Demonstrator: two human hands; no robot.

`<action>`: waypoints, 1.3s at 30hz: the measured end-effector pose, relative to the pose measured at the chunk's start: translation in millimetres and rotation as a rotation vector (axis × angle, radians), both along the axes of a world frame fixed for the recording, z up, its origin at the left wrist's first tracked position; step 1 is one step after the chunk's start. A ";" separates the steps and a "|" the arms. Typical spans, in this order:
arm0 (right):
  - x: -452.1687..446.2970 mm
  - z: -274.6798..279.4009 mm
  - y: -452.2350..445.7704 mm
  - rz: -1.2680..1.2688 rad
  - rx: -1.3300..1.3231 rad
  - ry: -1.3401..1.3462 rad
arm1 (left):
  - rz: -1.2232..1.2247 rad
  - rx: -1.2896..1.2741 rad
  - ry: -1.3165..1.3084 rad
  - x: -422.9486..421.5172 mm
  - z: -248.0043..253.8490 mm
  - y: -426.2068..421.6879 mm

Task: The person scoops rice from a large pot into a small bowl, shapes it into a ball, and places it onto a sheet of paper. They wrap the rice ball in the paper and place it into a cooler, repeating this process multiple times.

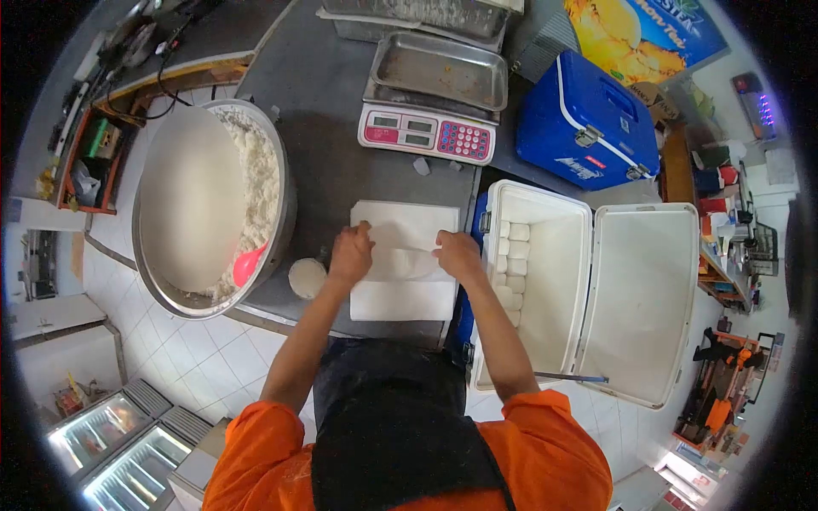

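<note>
White paper sheets [403, 301] lie on the dark counter, with a fold or flap across their middle. My left hand [352, 253] is at the left edge of the paper, fingers curled on it. At the right edge, my right hand [457, 255] pinches the paper's side. What lies under the fold cannot be made out. Left of my left hand sits a round white lump [307, 278]. Beyond it stands a large metal bowl [287, 204] of white crumbly material [262, 175], with a pale disc [192, 200] and a red scoop [248, 266] in it.
A scale [426, 134] carrying a metal tray [440, 71] stands at the back. On the right, an open white cooler [550, 255] holds several wrapped white packets [515, 264], its lid [639, 302] swung outward. Behind it is a blue cooler [588, 119].
</note>
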State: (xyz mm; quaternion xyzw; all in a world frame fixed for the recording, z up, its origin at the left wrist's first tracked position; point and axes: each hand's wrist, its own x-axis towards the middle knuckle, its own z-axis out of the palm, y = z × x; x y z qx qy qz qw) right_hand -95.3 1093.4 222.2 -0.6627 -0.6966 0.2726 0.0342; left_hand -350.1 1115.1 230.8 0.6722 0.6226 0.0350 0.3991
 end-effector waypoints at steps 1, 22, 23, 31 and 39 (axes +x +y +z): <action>-6.7 12.3 2.5 -0.051 0.050 -0.026 | -0.080 0.388 0.005 7.4 8.7 -16.9; -20.4 -14.9 97.9 0.308 -0.162 0.305 | -0.365 0.745 -0.131 31.8 -18.8 -80.1; -22.8 -3.5 95.6 0.363 -0.230 0.291 | -0.358 0.746 -0.129 31.0 -22.8 -77.7; -65.9 17.5 -63.2 0.302 0.278 0.003 | -0.488 0.803 -0.189 20.0 -39.2 -73.4; -69.1 -12.0 -92.4 0.080 0.493 0.193 | -0.581 0.842 -0.003 -4.5 25.5 -37.9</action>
